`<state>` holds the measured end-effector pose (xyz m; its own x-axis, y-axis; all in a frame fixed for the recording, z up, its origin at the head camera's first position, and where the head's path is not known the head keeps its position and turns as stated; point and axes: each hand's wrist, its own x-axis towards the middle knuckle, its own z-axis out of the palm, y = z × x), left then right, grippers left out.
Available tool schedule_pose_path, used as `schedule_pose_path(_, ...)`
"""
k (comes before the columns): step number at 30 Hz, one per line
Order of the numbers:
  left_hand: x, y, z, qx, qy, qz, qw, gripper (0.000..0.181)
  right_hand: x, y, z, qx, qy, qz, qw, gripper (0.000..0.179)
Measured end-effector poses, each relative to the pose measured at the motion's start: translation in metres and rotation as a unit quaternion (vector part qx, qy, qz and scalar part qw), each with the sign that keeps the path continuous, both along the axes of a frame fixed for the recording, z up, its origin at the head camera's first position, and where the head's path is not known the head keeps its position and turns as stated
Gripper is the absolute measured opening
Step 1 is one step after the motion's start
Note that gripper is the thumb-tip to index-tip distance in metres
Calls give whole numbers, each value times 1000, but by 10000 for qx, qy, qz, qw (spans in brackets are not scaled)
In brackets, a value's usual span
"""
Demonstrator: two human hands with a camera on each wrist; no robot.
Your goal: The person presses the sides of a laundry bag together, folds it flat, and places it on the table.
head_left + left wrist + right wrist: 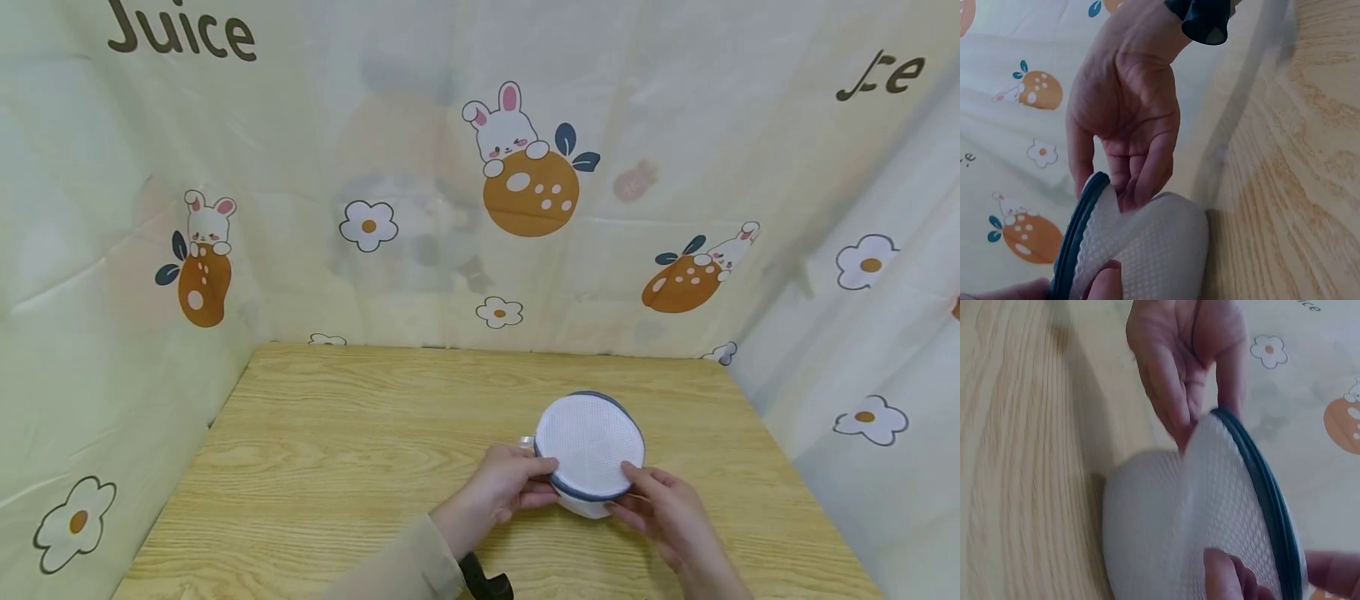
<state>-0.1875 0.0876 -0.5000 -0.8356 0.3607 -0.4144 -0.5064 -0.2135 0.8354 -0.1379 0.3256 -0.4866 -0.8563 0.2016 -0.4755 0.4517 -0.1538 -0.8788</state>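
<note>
A round white mesh laundry bag [592,442] with a dark blue zipper round its rim is tilted up on the wooden table, its flat lid facing me. My left hand [504,482] pinches the rim at the lower left, thumb on the lid and fingers beneath. Opposite it, my right hand [666,510] pinches the lower right of the rim in the same way. In the left wrist view, the mesh bag [1160,250] has a soft, sagging body below the zipper [1075,231]. The bag's inside is hidden.
The wood-grain table [360,433] reaches back to a patterned curtain [420,150] with rabbits, fruit and flowers, which also hangs along both sides. A small pale tab [527,442] sticks out at the bag's left. A black wrist device [487,581] shows by the left sleeve.
</note>
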Motion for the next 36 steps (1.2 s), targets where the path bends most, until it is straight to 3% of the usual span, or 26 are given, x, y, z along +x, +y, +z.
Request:
schedule_pose_path(4, 1, 5, -4, 48, 13, 113, 9999, 13, 0, -4, -4, -202, 77, -159, 9996, 24)
schedule_pose_path(8, 1, 9, -7, 176, -23, 264, 9995, 15, -4, -5, -8, -624, 69, -275, 9976, 42)
schedule_pose_path(11, 1, 11, -8, 319, -47, 363, 9988, 17, -8, -4, -10, -868, -61, -370, 9955, 46)
schedule_pose_path(19, 0, 11, -8, 560, -111, 269, 9980, 18, -9, -3, -14, -1178, -213, -481, 9916, 23)
schedule_pose_path(24, -2, 8, -6, 329, -35, 118, 9994, 18, -8, -2, -12, -1059, -180, -338, 9936, 32)
schedule_pose_path(29, -4, 2, 0, -299, 257, -258, 9989, 20, -6, -1, -9, -595, -136, -16, 9981, 45)
schedule_pose_path(31, -4, -1, 1, -719, 495, -464, 9951, 25, -4, 0, -7, -367, -154, 49, 9992, 46)
schedule_pose_path(33, -5, -5, 4, -1290, 795, -741, 9857, 35, -2, 2, -5, -100, -164, 74, 9998, 46)
schedule_pose_path(35, -5, -10, 8, -2055, 1262, -994, 9654, 44, 0, 4, -3, 255, -159, 109, 9995, 48)
schedule_pose_path(36, -6, -13, 10, -2480, 1515, -1088, 9506, 48, 0, 5, -2, 488, -152, 96, 9986, 49)
